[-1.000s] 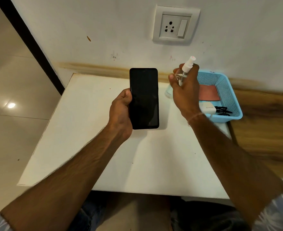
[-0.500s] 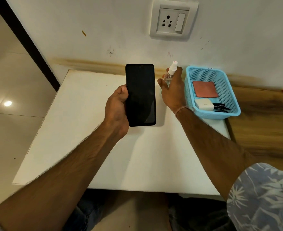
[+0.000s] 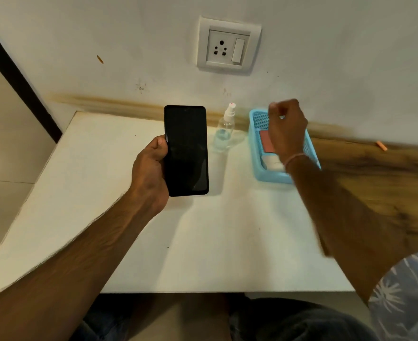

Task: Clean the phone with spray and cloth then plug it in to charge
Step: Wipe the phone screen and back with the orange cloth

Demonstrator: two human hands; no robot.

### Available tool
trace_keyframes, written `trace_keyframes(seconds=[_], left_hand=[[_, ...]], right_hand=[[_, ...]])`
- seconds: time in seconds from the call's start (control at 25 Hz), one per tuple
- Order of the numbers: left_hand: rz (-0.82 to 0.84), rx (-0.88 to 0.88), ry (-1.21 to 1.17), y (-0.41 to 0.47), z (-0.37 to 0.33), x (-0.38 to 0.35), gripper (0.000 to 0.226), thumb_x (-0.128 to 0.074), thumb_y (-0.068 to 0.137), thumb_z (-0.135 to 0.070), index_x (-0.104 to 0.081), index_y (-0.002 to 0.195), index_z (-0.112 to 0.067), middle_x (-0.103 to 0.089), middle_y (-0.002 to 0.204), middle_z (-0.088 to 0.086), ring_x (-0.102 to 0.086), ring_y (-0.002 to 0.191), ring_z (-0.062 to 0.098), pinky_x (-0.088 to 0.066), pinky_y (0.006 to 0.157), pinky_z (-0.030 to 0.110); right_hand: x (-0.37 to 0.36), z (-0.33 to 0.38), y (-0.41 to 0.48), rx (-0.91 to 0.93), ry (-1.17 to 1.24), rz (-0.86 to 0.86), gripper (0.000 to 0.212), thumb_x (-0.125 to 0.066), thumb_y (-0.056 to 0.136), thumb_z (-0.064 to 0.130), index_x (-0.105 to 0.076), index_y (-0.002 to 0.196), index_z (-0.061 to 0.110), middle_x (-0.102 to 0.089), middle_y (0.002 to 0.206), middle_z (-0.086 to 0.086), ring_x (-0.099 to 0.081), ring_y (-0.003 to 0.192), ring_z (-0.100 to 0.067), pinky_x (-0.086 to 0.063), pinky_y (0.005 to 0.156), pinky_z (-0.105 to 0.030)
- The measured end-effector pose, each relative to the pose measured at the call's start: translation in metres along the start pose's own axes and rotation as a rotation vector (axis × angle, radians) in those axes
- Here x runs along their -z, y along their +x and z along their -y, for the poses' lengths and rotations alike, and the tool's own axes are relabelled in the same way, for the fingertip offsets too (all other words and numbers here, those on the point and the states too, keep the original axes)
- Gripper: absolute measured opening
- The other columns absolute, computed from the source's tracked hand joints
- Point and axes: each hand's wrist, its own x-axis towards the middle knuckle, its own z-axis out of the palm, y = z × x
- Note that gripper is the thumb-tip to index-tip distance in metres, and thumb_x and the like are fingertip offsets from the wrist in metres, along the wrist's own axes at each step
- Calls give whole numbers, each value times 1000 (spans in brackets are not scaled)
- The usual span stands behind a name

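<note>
The left hand (image 3: 151,168) grips the phone (image 3: 186,151) by its left edge, above the surface (image 3: 104,193); the spray bottle (image 3: 225,130) stands just beside it; the right hand (image 3: 286,131), clenched and blurred, hovers over the blue basket (image 3: 256,153) holding a pink cloth (image 3: 265,141) and white charger (image 3: 271,164).

Table (image 3: 129,242): white rectangular top, set against wall; few small dark specks noted on surface.
Spray bottle (image 3: 224,130): clear, white nozzle, stood upright near rear edge, right of centre.
Basket (image 3: 270,177): light blue perforated plastic, placed at rear right corner, near bottle, not touching.
Wooden surface (image 3: 375,180): brown grain, adjoined at table's right side.
Small orange item (image 3: 381,145): laid on wood near wall; kind not determined.
</note>
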Motion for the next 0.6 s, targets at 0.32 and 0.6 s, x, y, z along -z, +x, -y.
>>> trace_keyframes(seconds=[0.32, 0.6], left_hand=[[-11, 2, 13, 5, 3, 2, 30, -42, 106, -26, -68, 93, -21, -76, 97, -2, -74, 84, 18, -61, 68, 34], [-19, 0, 34, 5, 3, 2, 29, -42, 105, -25, -67, 93, -21, -75, 101, -1, -71, 92, 22, -61, 82, 40]], right_hand=[[-8, -35, 27, -217, -773, 552, 50, -49, 92, 45, -57, 122, 6, -58, 126, -19, -53, 116, -37, -40, 102, -45], [-7, -34, 33, -241, -893, 674, 59, -32, 94, 49, -52, 129, 6, -50, 134, -22, -42, 125, -40, -30, 108, -50]])
